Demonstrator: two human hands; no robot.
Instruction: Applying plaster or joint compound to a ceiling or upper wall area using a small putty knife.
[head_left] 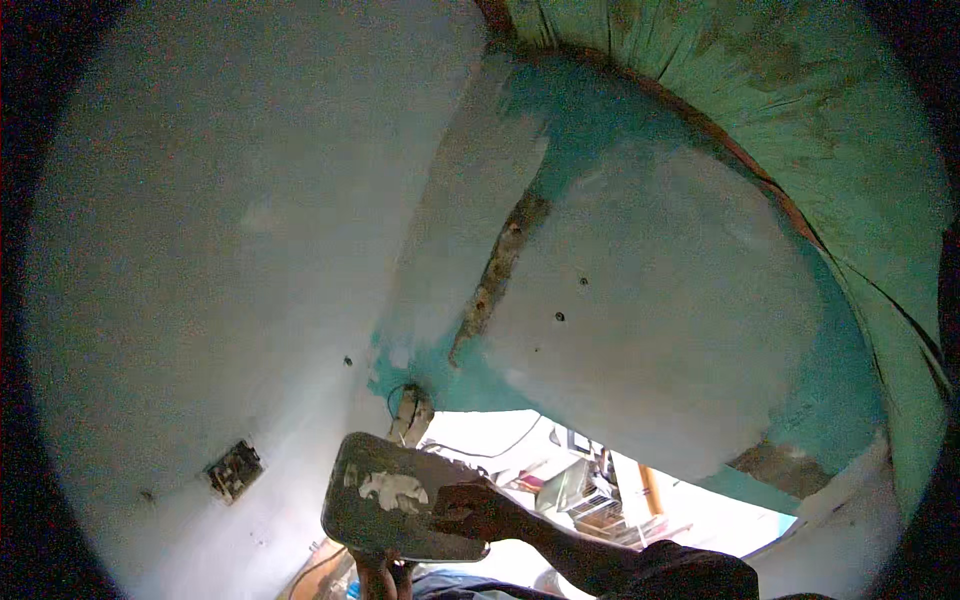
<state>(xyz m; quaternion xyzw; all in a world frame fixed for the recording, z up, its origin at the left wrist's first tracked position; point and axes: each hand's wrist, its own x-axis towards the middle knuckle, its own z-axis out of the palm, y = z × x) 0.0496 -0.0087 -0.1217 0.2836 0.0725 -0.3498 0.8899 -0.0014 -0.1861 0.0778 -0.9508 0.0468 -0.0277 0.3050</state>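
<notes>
A dark board with rounded corners point(350, 500) is held up low in the middle of the view. On its top lies a patch of pale, putty-like paste point(393, 491). My left hand point(375, 572) grips the board from below, and its fingers are mostly hidden under it. My right hand point(472, 508) reaches in from the right and rests over the board's right part, beside the paste. Its fingers are bent and closed. Shadow hides whatever is in them, if anything.
A pale wall point(250, 250) stands at left with a recessed electrical box point(234, 470). Ahead, a blue-green wall point(600, 110) carries a big whitish patch point(650, 310) and a rough brown strip point(500, 265). Green sheeting point(800, 110) hangs overhead. Cluttered items point(600, 500) show through a bright opening.
</notes>
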